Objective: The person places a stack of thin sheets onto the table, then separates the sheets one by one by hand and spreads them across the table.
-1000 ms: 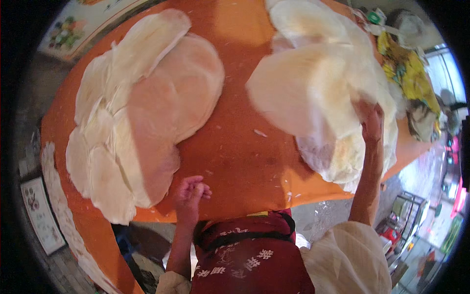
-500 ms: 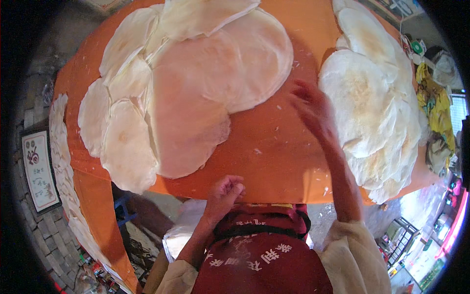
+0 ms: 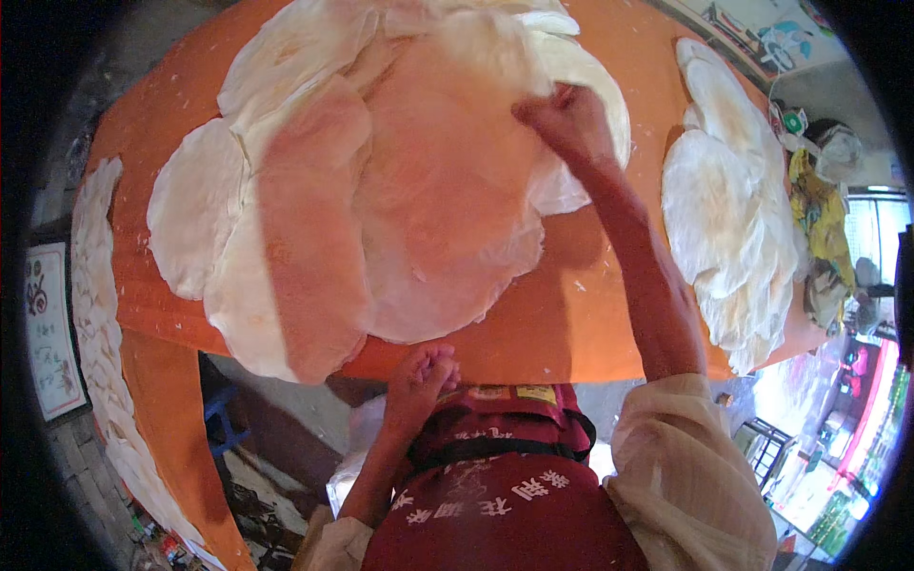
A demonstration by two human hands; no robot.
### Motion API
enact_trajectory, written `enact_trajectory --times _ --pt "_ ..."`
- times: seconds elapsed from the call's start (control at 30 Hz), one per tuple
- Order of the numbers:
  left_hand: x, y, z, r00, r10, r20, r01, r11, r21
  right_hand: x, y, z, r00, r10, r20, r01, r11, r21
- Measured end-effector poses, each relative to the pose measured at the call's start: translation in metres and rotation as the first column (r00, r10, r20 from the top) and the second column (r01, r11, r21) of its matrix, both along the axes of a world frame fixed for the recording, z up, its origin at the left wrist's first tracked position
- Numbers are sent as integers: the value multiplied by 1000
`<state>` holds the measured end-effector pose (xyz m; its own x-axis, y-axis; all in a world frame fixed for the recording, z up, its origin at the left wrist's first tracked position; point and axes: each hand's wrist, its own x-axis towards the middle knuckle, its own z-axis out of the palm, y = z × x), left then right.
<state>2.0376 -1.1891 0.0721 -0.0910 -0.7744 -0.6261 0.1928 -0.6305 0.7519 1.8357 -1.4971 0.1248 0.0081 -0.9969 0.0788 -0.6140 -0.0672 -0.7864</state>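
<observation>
Thin, round, pale flatbreads (image 3: 314,238) overlap in a broad pile across the middle and left of an orange-covered table. My right hand (image 3: 576,124) is over the pile's right side, fingers curled in a pinch at the edge of a large flatbread (image 3: 447,143). That flatbread's far part is smeared by motion, and the fingertips are partly hidden. My left hand (image 3: 422,378) is just off the table's near edge, below the pile, with fingers curled in and nothing seen in them.
A second pile of flatbreads (image 3: 728,190) lies on the table's right side. More are lined along a strip (image 3: 100,314) at far left, beside a framed sign (image 3: 54,333). Yellow bags (image 3: 819,214) hang at the right. The orange cloth (image 3: 581,295) carries small crumbs.
My right hand has moved left and away from me onto the pile, and its fingers have closed at a flatbread's edge. My left hand has barely moved. The whole view has shifted slightly.
</observation>
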Motion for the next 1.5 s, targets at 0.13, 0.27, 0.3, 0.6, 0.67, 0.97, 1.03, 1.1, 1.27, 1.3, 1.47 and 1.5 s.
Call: enact_trajectory --times 0.13,0.27,0.3,0.6,0.67,0.97,1.03,1.1,1.27,1.3,1.47,1.5 --pt "16 -3 2 999 -43 -26 42 998 -44 -17 21 131 921 -24 -389 2 998 -57" --pt "12 -10 -1 992 -68 -107 59 995 -80 12 58 218 987 -120 -109 69 920 -385" --pt "6 -15 2 986 -113 -119 103 991 -88 0 58 239 980 1 -197 -59 956 -287" --pt "-51 -61 -20 793 -108 -599 168 985 45 -81 77 243 967 94 239 56 830 -555" --pt "-55 -73 -33 715 -43 -697 124 990 66 -144 89 227 894 -34 447 16 999 43" --pt "-75 -90 -11 544 218 -810 -145 975 166 -206 188 4 874 -334 -353 383 920 79" --pt "-79 -91 -9 553 250 -795 -133 968 212 -148 206 0 979 -183 -91 202 936 290" --pt "-86 -95 -2 579 175 -797 -96 985 146 -97 221 -3 994 27 108 -55 961 273" --pt "-95 -101 7 827 -75 -557 -14 988 -154 -63 221 -6 981 185 61 -188 981 45" --pt "-95 -102 1 844 -59 -533 -14 991 -131 -68 223 -21 981 111 156 -131 983 127" --pt "-86 -121 0 874 204 -441 -232 973 -10 -65 232 -27 973 180 144 -200 970 140" --pt "-79 -129 3 845 186 -501 -212 977 6 -63 234 -23 971 185 152 -209 964 163"
